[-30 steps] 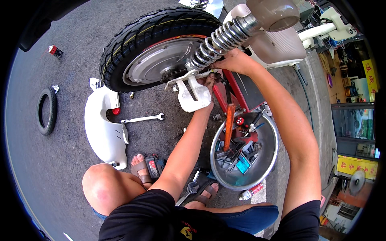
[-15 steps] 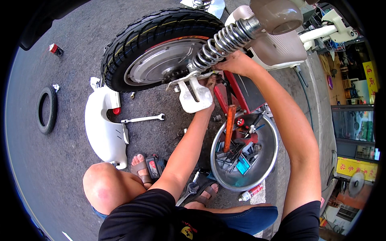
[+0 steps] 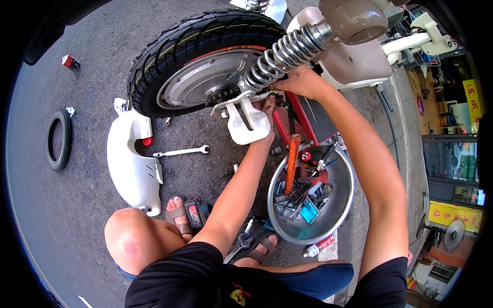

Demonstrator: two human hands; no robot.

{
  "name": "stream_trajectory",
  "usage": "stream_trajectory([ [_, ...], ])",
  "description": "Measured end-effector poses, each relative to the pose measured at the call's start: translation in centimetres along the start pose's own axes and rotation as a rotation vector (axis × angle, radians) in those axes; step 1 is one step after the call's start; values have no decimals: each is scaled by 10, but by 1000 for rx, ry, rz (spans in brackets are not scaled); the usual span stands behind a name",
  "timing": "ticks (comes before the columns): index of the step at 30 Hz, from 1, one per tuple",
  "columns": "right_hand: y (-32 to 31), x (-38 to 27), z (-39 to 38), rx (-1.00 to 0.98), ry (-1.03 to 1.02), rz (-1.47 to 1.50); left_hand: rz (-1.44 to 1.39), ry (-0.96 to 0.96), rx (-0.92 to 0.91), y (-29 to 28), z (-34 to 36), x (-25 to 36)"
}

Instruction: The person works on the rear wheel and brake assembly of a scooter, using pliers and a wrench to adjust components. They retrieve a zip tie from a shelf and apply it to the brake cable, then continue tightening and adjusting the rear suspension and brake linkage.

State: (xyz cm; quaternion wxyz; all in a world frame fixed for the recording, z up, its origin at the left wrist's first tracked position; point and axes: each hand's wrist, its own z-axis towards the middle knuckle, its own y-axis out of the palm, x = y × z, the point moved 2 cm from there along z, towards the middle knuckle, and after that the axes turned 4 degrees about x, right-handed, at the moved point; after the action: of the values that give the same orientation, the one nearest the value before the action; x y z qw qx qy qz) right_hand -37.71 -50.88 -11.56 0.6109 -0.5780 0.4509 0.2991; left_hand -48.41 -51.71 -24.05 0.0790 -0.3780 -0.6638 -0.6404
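Note:
A wheel with a black tyre [image 3: 154, 56] and a silver hub [image 3: 197, 82] stands at the upper middle, a coil-spring shock absorber [image 3: 282, 57] slanting beside it. Below the hub hangs a white slotted metal bracket [image 3: 244, 128]. My left hand [image 3: 269, 109] is closed at the bracket's right edge, thumb uppermost, its other fingers hidden behind. Just above it, my right hand [image 3: 299, 82] reaches in beside the spring's lower end with curled fingers, their tips out of sight. What either hand grips is hidden.
A metal basin [image 3: 341, 205] of tools, with an orange-handled tool [image 3: 292, 164] leaning in it, sits below my right arm. Left lie a white fender [image 3: 131, 164], a wrench [image 3: 182, 152] and a loose tyre [image 3: 59, 141]. A spray can [image 3: 318, 247] lies by the basin.
The whole view has shifted very slightly. Both hands stay at the same spots by the bracket and the spring.

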Motion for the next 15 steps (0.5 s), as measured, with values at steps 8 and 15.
stream_trajectory([
  [8,-2,-2,-1,7,-38,-90,-5,-58,22,0,-2,1],
  [15,2,-13,-4,1,2,-43,-21,9,36,-3,3,-4],
])
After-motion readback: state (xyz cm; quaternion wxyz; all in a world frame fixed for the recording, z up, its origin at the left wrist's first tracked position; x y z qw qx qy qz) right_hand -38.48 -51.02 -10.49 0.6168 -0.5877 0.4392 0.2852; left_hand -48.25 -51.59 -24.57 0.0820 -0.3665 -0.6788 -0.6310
